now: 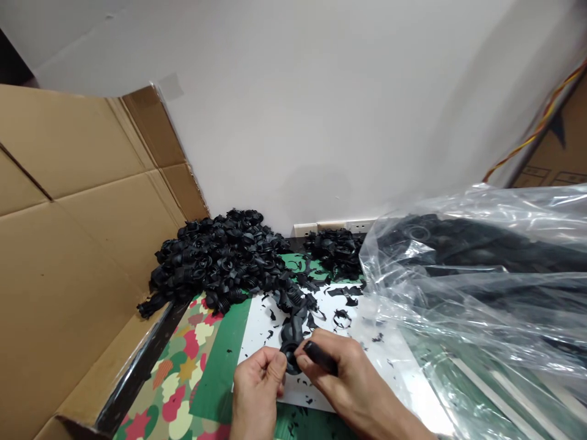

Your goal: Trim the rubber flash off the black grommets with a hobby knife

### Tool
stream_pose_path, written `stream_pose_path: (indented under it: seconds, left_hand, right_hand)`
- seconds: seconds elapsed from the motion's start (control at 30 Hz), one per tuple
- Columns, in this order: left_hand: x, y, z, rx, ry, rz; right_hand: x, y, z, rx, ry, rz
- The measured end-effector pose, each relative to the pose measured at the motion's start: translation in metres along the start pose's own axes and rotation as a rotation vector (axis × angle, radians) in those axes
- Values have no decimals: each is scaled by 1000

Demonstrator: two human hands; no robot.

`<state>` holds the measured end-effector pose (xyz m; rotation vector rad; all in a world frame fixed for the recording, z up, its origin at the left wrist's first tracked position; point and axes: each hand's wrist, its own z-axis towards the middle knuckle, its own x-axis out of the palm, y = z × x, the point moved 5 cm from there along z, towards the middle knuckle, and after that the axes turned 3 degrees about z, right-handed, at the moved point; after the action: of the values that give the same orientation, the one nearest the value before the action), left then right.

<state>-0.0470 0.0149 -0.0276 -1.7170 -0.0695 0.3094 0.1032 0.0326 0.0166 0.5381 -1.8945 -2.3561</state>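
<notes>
My left hand (257, 382) pinches a black ring-shaped rubber part (290, 368) between thumb and fingers at its left side. My right hand (345, 365) is closed around a short tool with a black handle (321, 357). The working end of that tool is hidden by the fingers, which rest against the right edge of the rubber part. Just beyond them lies another black rubber piece (293, 327), running into the pile. Beneath both hands, a white sheet (263, 321) is scattered with thin black scraps (342, 318).
A large heap of black ribbed rubber parts (224, 256) stands at left, beside a cardboard box (92, 244). Black trimmings (337, 247) are piled by the wall socket strip (362, 226). At right lies a clear plastic bag (481, 275) with black parts inside. Green mats (220, 366) cover the table.
</notes>
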Motion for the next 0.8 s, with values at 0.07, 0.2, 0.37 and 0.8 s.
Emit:
stream_pose_path:
  seconds: [0.07,0.2,0.37,0.8]
  left_hand:
    - [2,-2,-1,12,19,14]
    - [7,-9,-5,25,8,-4]
    - [11,-17,-10,65,-30,3]
    - [12,-3,-7,102,-7,12]
  right_hand:
    - [3,-1,1,28,14,-61]
    - [6,-5,3,86,19,-104]
    - [7,-11,1,77,17,-189]
    - [19,-19,-6,-199,-92,-623]
